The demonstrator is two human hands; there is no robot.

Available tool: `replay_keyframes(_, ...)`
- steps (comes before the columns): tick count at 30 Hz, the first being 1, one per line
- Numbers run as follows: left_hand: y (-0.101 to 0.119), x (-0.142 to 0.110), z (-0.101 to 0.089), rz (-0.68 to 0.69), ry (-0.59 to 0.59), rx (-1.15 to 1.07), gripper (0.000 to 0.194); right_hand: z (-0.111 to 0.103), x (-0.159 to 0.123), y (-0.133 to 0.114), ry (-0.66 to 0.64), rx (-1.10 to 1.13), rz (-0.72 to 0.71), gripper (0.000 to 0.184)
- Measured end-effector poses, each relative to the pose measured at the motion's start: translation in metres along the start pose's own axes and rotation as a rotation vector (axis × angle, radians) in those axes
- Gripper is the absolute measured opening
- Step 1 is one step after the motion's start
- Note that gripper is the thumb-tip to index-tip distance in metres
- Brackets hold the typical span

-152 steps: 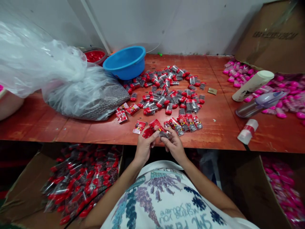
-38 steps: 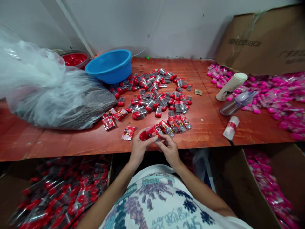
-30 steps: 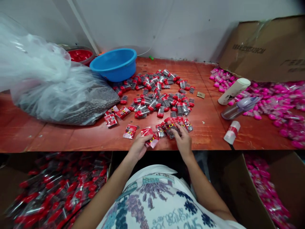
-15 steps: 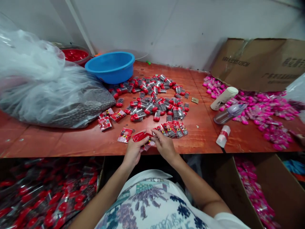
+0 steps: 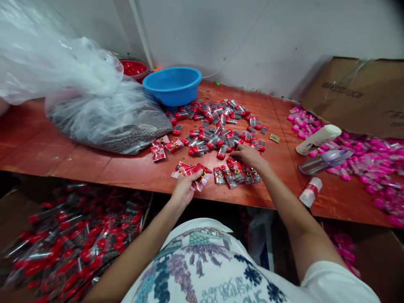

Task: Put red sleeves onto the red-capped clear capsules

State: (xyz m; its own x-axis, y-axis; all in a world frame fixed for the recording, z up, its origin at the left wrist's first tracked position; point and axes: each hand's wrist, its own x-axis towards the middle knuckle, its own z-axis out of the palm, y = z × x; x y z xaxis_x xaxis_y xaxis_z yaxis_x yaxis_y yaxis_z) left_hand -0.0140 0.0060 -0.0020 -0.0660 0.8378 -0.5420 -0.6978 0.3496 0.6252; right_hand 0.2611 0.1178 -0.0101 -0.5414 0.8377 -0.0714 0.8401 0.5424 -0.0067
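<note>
A red-brown worktable (image 5: 285,166) stretches across the view, clock hours read from the middle of the scene; at 10 o'clock slumps a large translucent plastic bag (image 5: 110,120) of small dark beads, and between 2 and 3 a cardboard carton (image 5: 356,99) stands behind a heap of pink-ended clear containers (image 5: 362,155); at 8, below the table edge, lie massed red-ended clear packages (image 5: 82,244); at 11, a blue plastic basin (image 5: 172,92) stands beside the bag; near 3, a white cylindrical bottle (image 5: 318,139) and a purple-lidded clear bottle (image 5: 326,162) rest by a red-banded white roll (image 5: 311,191); just past 6, the person's left hand (image 5: 184,185) grips fanned red printed packets (image 5: 200,172), thumb on top; toward 3, nearer the middle, the right hand (image 5: 248,155) bends its fingers narrowly at the near edge of scattered small red-ended containers (image 5: 214,139), spread from 12 to 1, though whether it pinches one cannot be told; just below it, at 4, red packets with dark contents (image 5: 236,173) lie overlapping in a row.
</note>
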Motion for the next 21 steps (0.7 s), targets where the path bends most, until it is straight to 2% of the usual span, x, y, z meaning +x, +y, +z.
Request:
replay_keyframes(4, 0.008, -0.003, 0.003, -0.035, 0.034, -0.045, 0.015, 0.006, 0.007, -0.002, 0.025, -0.03, -0.025, 0.036)
replay_keyframes(7, 0.014, -0.005, 0.005, -0.052, 0.058, -0.088, 0.013, 0.008, 0.005, -0.002, 0.094, -0.005, 0.018, 0.038)
replay_keyframes(9, 0.017, -0.004, 0.006, -0.069, 0.042, -0.117, 0.012, 0.005, 0.0, -0.005, 0.202, 0.069, 0.093, 0.036)
replay_keyframes(11, 0.018, -0.003, 0.006, -0.089, 0.01, -0.144, 0.011, -0.003, -0.009, -0.019, 0.373, 0.245, 0.185, 0.035)
replay_keyframes(13, 0.019, 0.0, 0.007, -0.095, -0.015, -0.165, 0.012, -0.014, -0.022, -0.046, 0.531, 0.536, 0.249, 0.036)
replay_keyframes(14, 0.019, 0.001, 0.007, -0.095, -0.017, -0.174, 0.012, -0.019, -0.03, -0.063, 0.566, 0.715, 0.26, 0.037)
replay_keyframes(17, 0.018, 0.004, 0.011, -0.097, -0.004, -0.199, 0.014, -0.03, -0.05, -0.124, 0.485, 1.128, 0.255, 0.037)
replay_keyframes(19, 0.018, 0.005, 0.015, -0.101, 0.03, -0.208, 0.012, -0.03, -0.059, -0.16, 0.464, 1.242, 0.244, 0.035)
replay_keyframes(21, 0.018, 0.006, 0.018, -0.094, 0.052, -0.212, 0.01, -0.025, -0.061, -0.183, 0.508, 1.26, 0.254, 0.035)
